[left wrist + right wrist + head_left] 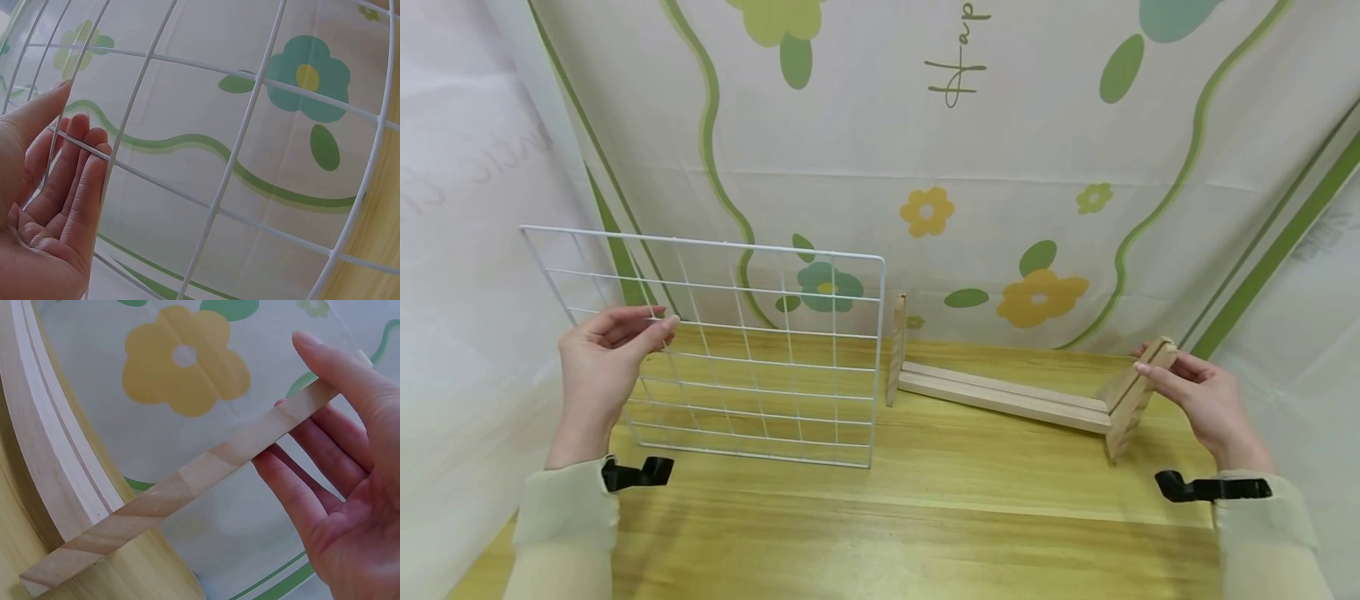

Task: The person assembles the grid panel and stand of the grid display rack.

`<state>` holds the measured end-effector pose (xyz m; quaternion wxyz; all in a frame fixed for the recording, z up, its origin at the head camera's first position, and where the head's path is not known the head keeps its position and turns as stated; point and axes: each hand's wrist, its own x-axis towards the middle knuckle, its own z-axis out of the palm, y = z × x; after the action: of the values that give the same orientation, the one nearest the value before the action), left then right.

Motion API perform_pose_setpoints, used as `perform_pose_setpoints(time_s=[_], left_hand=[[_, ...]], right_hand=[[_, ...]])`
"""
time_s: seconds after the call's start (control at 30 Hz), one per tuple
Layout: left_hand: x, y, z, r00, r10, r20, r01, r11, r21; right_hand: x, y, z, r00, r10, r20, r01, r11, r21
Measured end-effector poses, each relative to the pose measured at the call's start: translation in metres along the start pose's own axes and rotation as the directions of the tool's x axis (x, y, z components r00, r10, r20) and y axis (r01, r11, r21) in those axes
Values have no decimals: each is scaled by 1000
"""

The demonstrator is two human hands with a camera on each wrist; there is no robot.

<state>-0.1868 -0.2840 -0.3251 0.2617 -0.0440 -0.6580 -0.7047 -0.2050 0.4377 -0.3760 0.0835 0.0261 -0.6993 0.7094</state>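
Wire grid (743, 327), just one, is pinched by left fingers (85, 197), one wooden stand (1000, 399) by right fingers (287, 486)

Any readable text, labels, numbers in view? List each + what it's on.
"Hap": back cloth, running upward, cut off by the head view's top edge.
Left cloth: script, too faint to read surely.
Right cloth: faint marks, unreadable.
Wire grid, wooden stand: none visible.
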Motion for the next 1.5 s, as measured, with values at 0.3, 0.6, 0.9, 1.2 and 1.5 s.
perform_pose_setpoints(time_s=[0.3,0.6,0.9,1.2,1.5], left_hand=[[0,0,1,1000,7,-5,-7,1000,0],[0,1,2,1000,7,-4,-7,1000,6],[0,0,2,1000,12,-3,-12,1000,3],[0,0,1,1000,9,-3,-9,1000,18],[1,-2,2,1000,21,-2,-21,1000,12]], right_hand=[[-3,-1,5,1000,13,-28,-16,995,-97],[-3,0,16,1000,-23,20,24,999,-48],[-1,4,30,999,-45,4,46,995,-85],[-4,2,49,999,-37,8,38,991,-128],[-3,6,66,999,-50,-9,47,976,-214]])
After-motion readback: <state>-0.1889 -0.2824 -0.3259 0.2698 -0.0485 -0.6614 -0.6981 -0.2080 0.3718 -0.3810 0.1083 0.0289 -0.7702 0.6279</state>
